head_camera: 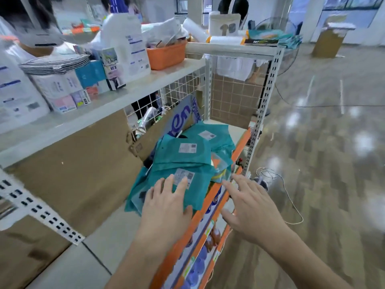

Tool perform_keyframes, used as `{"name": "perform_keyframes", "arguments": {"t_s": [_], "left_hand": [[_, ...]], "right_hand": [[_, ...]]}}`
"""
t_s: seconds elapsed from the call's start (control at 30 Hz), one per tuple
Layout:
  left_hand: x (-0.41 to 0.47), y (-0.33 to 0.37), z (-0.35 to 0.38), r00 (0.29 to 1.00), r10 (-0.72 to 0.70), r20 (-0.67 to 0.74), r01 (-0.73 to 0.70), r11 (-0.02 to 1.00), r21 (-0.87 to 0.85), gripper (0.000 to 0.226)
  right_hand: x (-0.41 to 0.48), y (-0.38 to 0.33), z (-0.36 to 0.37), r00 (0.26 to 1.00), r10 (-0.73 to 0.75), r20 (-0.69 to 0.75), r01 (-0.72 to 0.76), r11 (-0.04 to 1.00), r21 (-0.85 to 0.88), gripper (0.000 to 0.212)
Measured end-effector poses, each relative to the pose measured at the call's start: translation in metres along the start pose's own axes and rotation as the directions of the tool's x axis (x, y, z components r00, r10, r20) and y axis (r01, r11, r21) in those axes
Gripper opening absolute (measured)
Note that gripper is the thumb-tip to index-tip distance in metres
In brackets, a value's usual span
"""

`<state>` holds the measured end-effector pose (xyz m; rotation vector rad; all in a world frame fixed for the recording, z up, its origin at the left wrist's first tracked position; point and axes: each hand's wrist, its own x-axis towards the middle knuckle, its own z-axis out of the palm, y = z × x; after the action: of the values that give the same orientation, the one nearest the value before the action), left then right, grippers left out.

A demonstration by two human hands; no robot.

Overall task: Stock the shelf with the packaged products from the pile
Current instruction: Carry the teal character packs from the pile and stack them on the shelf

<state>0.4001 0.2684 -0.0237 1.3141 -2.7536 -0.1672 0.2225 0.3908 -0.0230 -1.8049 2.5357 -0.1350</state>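
Teal packages [183, 163] under flat left hand [166, 203], fingers [180, 185] straight; right hand [248, 207] just beside, fingers wide, empty.

Bright, blurred, glaring floor [312, 122], fisheye-warped.

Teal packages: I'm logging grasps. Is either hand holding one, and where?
Neither grips: the left hand lies flat atop the nearest teal package; the right hand hovers open.

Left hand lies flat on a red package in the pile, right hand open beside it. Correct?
Not red: the head view shows the package under the left hand is teal. The left hand does lie flat on it, the right hand open beside it.
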Motion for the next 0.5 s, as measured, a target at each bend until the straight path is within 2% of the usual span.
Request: {"name": "perform_keyframes", "arguments": {"t_s": [0.1,0.23,0.37,0.5], "left_hand": [[0.030,-0.004,-0.002,1.000,-0.007,0.010,0.007,1.000,0.002,0.072],[0.070,-0.015,0.007,0.995,-0.096,0.018,0.096,0.995,0.005,0.075],[0.107,-0.018,0.018,0.969,-0.236,0.069,0.238,0.971,-0.028,0.074],[0.137,-0.014,0.023,0.925,-0.372,0.076,0.373,0.928,0.006,0.072]], "right_hand": [[0.037,0.012,0.001,1.000,-0.002,-0.005,0.002,1.000,0.012,0.070],[0.098,0.027,0.009,0.997,-0.075,0.028,0.075,0.997,0.007,0.070],[0.172,0.037,0.024,0.971,-0.220,0.094,0.218,0.976,0.032,0.072],[0.246,0.043,0.039,0.911,-0.372,0.178,0.373,0.927,0.028,0.075]]}}
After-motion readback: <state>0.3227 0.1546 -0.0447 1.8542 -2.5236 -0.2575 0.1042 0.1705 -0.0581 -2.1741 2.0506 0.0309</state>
